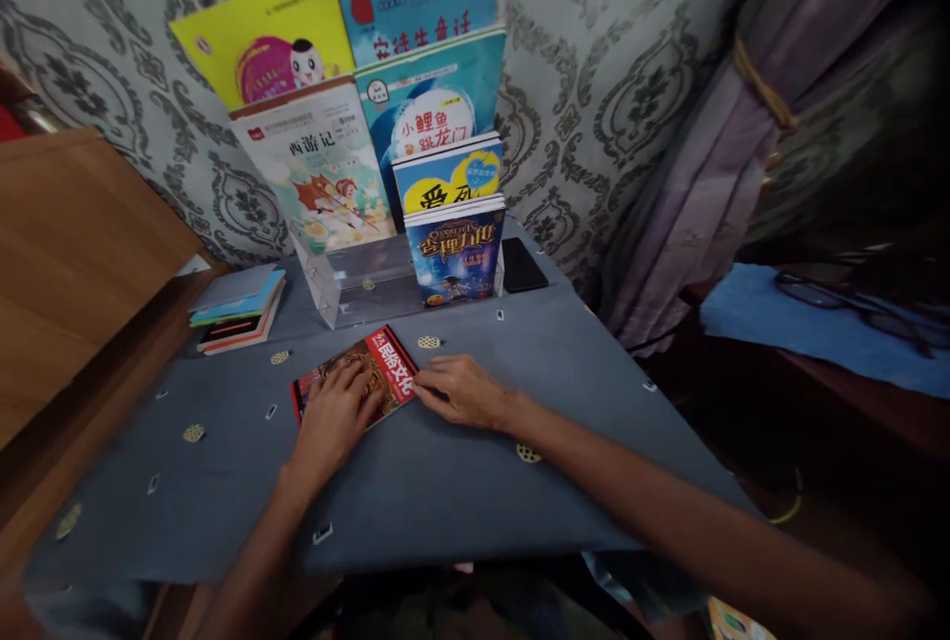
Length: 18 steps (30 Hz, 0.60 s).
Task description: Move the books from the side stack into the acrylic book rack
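A red and black book (397, 363) with large white Chinese characters lies at a slant on the blue-grey tablecloth. Spread across its cover, my left hand (337, 403) rests flat with fingers apart and hides part of the picture. At the book's right edge is my right hand (460, 391), its thumb and fingers drawn together on the edge. Just behind stands a clear acrylic book stand (371, 289). A dark blue book (458, 259) is at its front right, and a white-covered book (319, 170) with a cartoon figure leans at its left.
Behind these stand a yellow book (274, 37) and teal books (445, 91) against the patterned wall. A small pile of notebooks (241, 309) lies at the left, a black phone (522, 264) right of the stand. Glasses (808, 291) rest on blue cloth at far right.
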### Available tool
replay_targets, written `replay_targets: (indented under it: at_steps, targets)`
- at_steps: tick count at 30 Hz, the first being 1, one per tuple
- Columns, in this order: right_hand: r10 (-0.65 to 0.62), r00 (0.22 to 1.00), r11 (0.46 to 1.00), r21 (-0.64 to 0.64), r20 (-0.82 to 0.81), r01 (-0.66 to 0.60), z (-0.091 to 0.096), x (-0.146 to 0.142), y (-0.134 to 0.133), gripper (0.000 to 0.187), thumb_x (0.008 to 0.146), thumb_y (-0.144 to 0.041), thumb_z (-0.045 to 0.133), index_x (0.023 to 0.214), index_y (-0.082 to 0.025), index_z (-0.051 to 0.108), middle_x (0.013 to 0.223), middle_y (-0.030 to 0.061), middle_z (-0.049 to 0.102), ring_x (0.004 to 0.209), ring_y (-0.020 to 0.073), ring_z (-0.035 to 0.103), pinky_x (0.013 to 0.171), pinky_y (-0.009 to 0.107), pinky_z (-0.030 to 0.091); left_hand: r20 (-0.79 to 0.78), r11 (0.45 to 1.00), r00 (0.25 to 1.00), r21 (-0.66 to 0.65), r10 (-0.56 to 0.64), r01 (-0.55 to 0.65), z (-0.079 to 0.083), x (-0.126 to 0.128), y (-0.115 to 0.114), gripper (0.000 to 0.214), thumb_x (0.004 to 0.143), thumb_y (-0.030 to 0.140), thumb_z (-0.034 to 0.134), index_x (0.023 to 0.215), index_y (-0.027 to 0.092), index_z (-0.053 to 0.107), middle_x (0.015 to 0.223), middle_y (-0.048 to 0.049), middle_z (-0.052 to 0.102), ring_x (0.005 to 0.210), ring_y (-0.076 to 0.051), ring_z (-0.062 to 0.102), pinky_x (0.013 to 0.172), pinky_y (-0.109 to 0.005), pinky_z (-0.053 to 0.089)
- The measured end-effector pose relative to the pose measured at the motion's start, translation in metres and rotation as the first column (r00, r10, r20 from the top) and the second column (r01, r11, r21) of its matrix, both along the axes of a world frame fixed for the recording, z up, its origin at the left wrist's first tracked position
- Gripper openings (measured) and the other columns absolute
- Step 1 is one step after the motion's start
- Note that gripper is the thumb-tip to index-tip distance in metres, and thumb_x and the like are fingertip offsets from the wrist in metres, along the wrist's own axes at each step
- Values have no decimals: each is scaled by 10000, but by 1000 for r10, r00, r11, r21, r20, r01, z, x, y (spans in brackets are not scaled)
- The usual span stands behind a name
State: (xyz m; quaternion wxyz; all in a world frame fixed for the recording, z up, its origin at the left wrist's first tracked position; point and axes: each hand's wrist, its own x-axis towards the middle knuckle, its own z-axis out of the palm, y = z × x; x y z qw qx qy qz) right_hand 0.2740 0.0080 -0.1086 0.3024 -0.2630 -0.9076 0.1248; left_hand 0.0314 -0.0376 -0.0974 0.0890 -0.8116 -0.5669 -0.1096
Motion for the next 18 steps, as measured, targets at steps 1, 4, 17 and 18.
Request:
replay_targets:
  at_steps: [1,4,17,18]
  targets:
    - [12,1000,1000,-2,-7,-12,1,0,0,253,970,-215,484,841,-193,700,734,57,677,748,195,612,769,309,479,-4,998,998,26,65,-65,-2,-12,-1,350,985,403,477,1254,234,623,1372,-119,613,1255,-329,568,1036,-546,459]
    - [49,998,999,-6,-34,-49,6,-1,1,284,991,-232,470,847,-189,711,774,73,690,831,207,618,810,324,486,5,987,988,36,155,-155,-9,-41,-6,402,977,415,485,1313,224,595,1369,-141,611,1250,-335,578,1000,-514,504]
    - [-184,947,959,258,262,115,10,-13,-12,271,1032,-307,465,1000,-185,705,883,78,760,1038,243,609,1070,454,346,-123,921,919,-68,373,-383,20,2,-48,375,1013,362,430,1247,148,631,1222,-145,698,1052,-286,699,847,-396,576]
    - [-195,942,960,252,273,125,8,-13,-11,271,1035,-311,458,1027,-184,697,925,81,762,1062,247,608,1075,461,342,-134,918,916,-70,379,-390,21,7,-52,368,1015,359,427,1228,146,639,1186,-146,710,1024,-287,707,818,-392,580]
